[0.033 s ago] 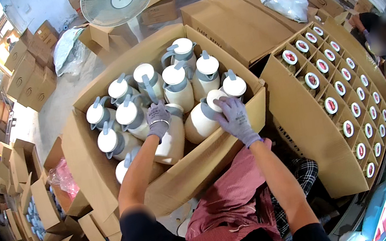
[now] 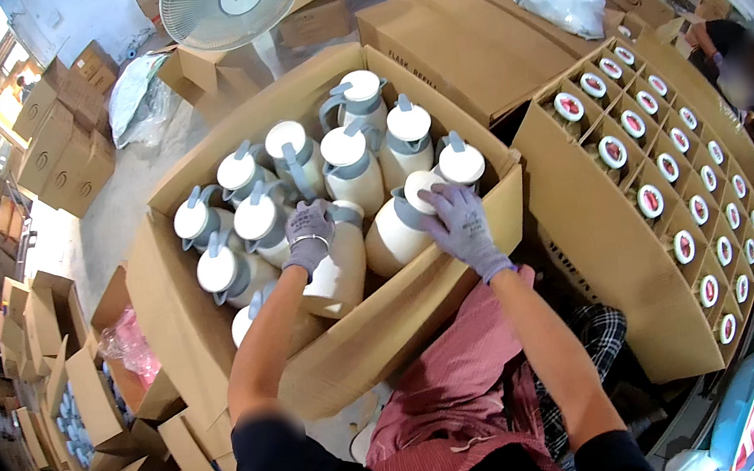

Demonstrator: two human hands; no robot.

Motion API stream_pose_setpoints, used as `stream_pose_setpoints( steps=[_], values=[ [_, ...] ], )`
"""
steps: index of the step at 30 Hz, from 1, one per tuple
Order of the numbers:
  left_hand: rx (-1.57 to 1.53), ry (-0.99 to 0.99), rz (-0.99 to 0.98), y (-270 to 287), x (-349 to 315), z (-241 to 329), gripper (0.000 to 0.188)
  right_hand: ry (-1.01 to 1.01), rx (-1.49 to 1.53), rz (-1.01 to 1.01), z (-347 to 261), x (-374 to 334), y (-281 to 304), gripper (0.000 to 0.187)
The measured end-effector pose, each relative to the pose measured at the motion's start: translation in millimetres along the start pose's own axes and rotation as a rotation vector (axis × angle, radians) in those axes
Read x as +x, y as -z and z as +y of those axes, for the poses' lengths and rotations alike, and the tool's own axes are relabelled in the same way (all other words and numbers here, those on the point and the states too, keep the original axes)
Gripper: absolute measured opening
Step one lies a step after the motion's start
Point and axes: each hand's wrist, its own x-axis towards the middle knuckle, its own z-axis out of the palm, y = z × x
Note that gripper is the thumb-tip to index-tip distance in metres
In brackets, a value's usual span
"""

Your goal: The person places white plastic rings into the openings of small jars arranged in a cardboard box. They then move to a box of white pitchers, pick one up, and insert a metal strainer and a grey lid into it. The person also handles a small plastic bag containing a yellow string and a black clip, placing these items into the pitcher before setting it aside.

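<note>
Head view: slipped slightly since the earlier frame, so the whole scene sits a touch further right; left hand [image 2: 309, 234] and right hand [image 2: 461, 227] keep to the same two jugs.
Left hand: gloved, fingers curled at the top of the front-middle jug [image 2: 339, 266]; grip hidden, cannot tell whether closed on it.
Right hand: gloved, fingers bent over the lid of the leaning jug [image 2: 392, 235]; contact visible, firmness cannot be told.
Jug positions: both near the open carton's [image 2: 392, 327] near edge, the leaning one toward its right near corner.
Other jugs: white with grey handles, crowded along the carton's far and left edges; one [image 2: 461, 163] by the right edge.
Divided carton [image 2: 622, 285]: to the right, cells filled with white-capped items [image 2: 650, 201].
Carton edges: left flap [image 2: 170, 313] folded outward; both forearms cross the near edge; narrow dark gap between the two cartons.
Room to move: small gap at the near wall between the two handled jugs; neighbours tight behind the left hand.
Surroundings: flat-topped carton [image 2: 455, 41] and fan [image 2: 242, 15] beyond; bare grey floor [image 2: 133, 190] off the far left corner; stacked cartons [image 2: 68, 151] past it; another person [image 2: 732, 51] at upper right.
</note>
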Motion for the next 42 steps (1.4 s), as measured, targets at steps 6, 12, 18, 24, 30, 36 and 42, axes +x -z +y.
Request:
stream_pose_setpoints(
  steps=[6,12,18,24,30,36,42],
  values=[
    [0.143,-0.249,-0.384,1.0,-69.4,-7.2,0.087,-0.25,-0.146,-0.306,10.8,13.8,-3.9,0.086],
    [0.159,-0.305,-0.472,22.1,-97.2,-10.1,0.083,-0.186,-0.398,-0.708,-5.6,60.4,-2.8,0.094],
    [-0.62,-0.058,0.096,10.9,-79.6,4.8,0.067,-0.119,-0.116,-0.128,-37.3,69.1,49.9,0.079],
    [-1.391,-0.283,0.19,10.6,-28.6,76.3,0.055,-0.506,0.833,0.382,-56.4,29.8,172.2,0.075],
    [-1.648,-0.505,-0.009,93.4,-51.0,223.4,0.036,-0.685,0.597,0.774,-103.8,-122.0,199.3,0.087],
    [-1.474,-0.709,-0.178,79.9,-123.1,320.3,0.039,-0.498,-0.328,0.785,-165.7,-246.8,176.0,0.108],
    [-1.485,-0.766,-0.48,10.9,-188.6,329.0,0.048,-0.617,0.131,0.216,-214.7,-341.1,200.5,0.036]
  ],
)
